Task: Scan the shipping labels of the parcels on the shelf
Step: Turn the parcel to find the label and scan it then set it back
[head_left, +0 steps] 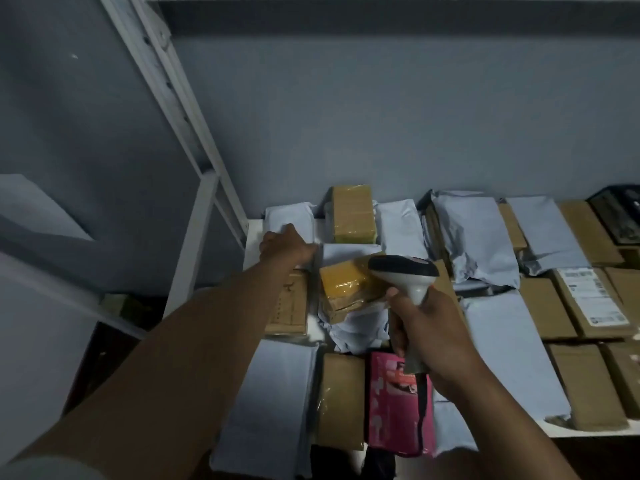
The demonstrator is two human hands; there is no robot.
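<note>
Parcels cover the shelf (250,237). The right hand (431,330) grips a scanner (405,268); the left hand (285,245) rests flat, fingers released, on a white parcel (289,218) at the back left corner.

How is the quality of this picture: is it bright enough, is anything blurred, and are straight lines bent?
Head view: the light is dim and bluish. The scanner in the right hand and the yellow parcel under it are smeared by motion. The left hand on a white bag is soft too. The shelf post leans from wide-angle distortion. The label on a box is unreadable.
</note>
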